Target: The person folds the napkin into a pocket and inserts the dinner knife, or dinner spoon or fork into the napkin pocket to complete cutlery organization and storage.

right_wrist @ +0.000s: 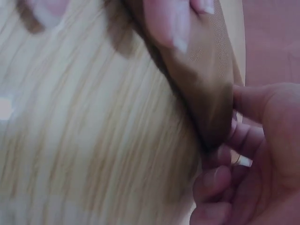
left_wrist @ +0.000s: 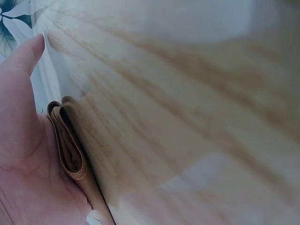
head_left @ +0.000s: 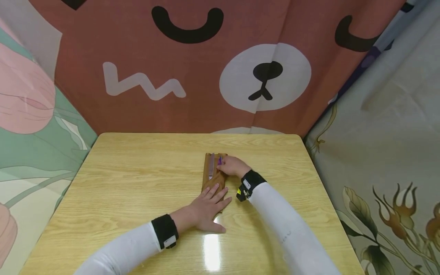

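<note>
A folded piece of brown fabric lies lengthwise on the table, with a grey strip along its far part and a small purple patch beside the right fingers. My left hand rests on the near part with its fingers spread. At the far right edge my right hand pinches the fabric. Rolled layers of the brown fabric show against the left palm in the left wrist view. In the right wrist view, the right thumb and fingers hold the fabric's edge.
The pale wood-grain table reaches back to a brown curtain printed with a bear face. Patterned cloths hang at the left and right. A light reflection lies on the table's near part.
</note>
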The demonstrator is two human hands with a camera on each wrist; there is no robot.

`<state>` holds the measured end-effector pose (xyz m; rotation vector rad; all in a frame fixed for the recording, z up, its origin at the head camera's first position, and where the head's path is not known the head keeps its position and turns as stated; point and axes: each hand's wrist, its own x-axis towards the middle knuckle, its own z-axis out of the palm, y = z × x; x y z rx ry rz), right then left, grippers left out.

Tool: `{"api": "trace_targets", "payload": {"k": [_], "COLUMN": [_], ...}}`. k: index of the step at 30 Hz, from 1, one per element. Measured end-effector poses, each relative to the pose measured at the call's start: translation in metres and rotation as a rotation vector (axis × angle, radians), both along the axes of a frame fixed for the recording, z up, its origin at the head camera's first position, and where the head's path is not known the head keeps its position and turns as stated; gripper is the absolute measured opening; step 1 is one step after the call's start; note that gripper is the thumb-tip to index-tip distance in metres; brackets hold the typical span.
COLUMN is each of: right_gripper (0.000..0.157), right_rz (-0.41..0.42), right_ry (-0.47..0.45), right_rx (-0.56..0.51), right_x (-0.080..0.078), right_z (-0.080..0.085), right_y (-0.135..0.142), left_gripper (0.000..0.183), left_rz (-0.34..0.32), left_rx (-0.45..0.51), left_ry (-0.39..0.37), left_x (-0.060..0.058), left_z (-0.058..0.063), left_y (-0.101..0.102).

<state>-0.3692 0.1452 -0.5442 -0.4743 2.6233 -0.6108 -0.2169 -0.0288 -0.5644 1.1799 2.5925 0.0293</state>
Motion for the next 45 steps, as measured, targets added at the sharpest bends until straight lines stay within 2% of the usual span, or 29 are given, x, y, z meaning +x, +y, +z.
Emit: {"api": "trace_targets", "payload": {"k": [3,5,9,12,16,20,27,34,45], "right_gripper": [0.037,0.029,0.013,0.010,0.006,0.010,0.022,0.030,0.031], "right_rz": [-0.015,-0.027,-0.017,-0.007,-0.032,-0.065,-0.141,-0.231,-0.279], "right_ry": [-0.062,-0.104,-0.109,-0.049,0.034,0.085,0.131,0.164,0.181], "right_rx": [-0.108,-0.182,-0.270,-0.256,-0.211,-0.186,-0.153,-0.161,-0.136], "right_x": [-0.002,-0.003,-0.005,-0.004,-0.002,0.000,0.002,0.002,0.003], "right_z": [-0.004,-0.006,-0.009,-0.012,-0.014,-0.014,-0.017,-0.029,-0.030], "right_y": [0.010,0.017,0.024,0.023,0.019,0.015,0.010,0.013,0.015], "left_gripper": [0.103,0.103,0.104,0.104,0.105,0.105,0.106,0.107,0.108], "left_rz": [0.003,0.008,0.015,0.016,0.015,0.018,0.022,-0.003,-0.062], "left_rx": [0.002,-0.002,-0.016,-0.015,-0.008,-0.009,-0.003,0.022,0.020], "left_ry": [-0.010,-0.015,-0.019,-0.018,-0.013,-0.008,-0.012,-0.050,-0.016], "left_x": [0.000,-0.001,0.000,0.000,0.000,0.001,0.005,0.018,0.036], "left_z": [0.000,0.000,0.001,0.002,0.000,-0.001,0.000,0.006,0.005], "left_y": [0.000,0.000,-0.001,-0.001,-0.001,-0.002,-0.005,-0.006,-0.013]}}
